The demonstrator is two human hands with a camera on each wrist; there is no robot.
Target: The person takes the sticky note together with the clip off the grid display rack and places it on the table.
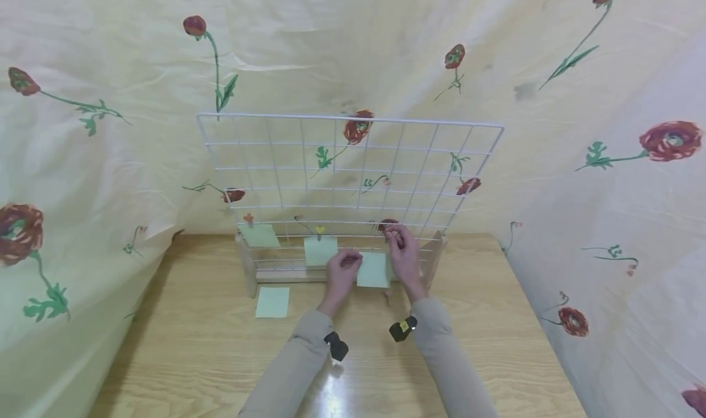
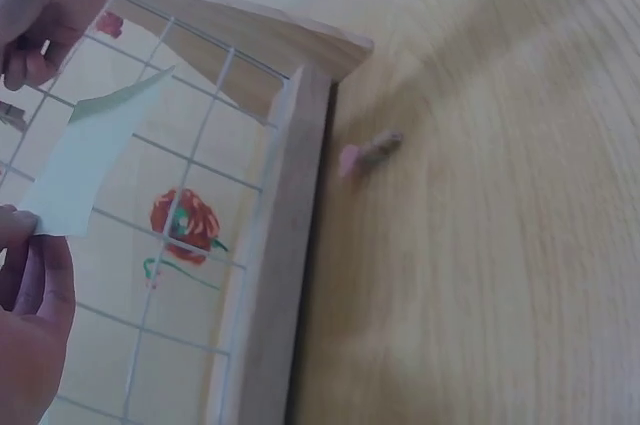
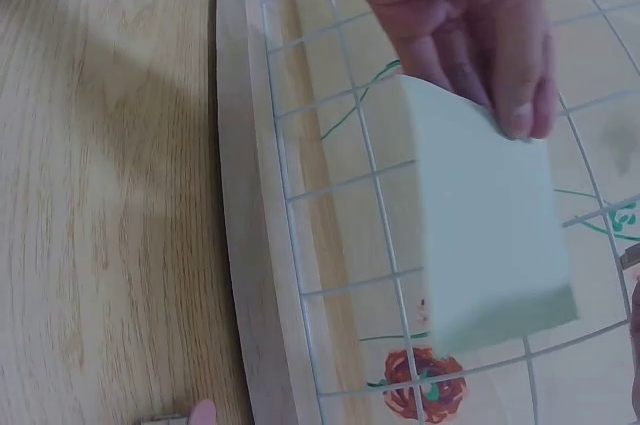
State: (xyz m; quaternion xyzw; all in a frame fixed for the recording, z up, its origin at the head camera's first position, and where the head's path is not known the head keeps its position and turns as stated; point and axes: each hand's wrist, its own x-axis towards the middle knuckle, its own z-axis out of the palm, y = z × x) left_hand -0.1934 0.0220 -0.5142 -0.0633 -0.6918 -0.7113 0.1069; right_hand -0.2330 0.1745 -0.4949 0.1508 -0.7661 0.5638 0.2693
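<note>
My left hand (image 1: 342, 276) pinches a pale green paper square (image 1: 374, 269) by one edge, in front of the lower part of a white wire grid (image 1: 333, 168). In the right wrist view the fingertips grip the top of this sheet (image 3: 490, 225), which hangs slightly bent before the wires. Farther right and higher, my right hand (image 1: 405, 254) is at the grid with its fingers curled in. A small wooden clip (image 3: 630, 256) shows at its fingertips, mostly cut off by the frame edge. Another clip with a pink top (image 2: 370, 153) lies on the table below.
Two more paper squares hang on the grid's left half, one under a red-topped clip (image 1: 249, 218), one under a yellow-topped clip (image 1: 320, 230). A loose paper square (image 1: 273, 302) lies on the wooden table (image 1: 182, 344). Wooden feet (image 1: 248, 265) support the grid before a flowered cloth (image 1: 309, 50).
</note>
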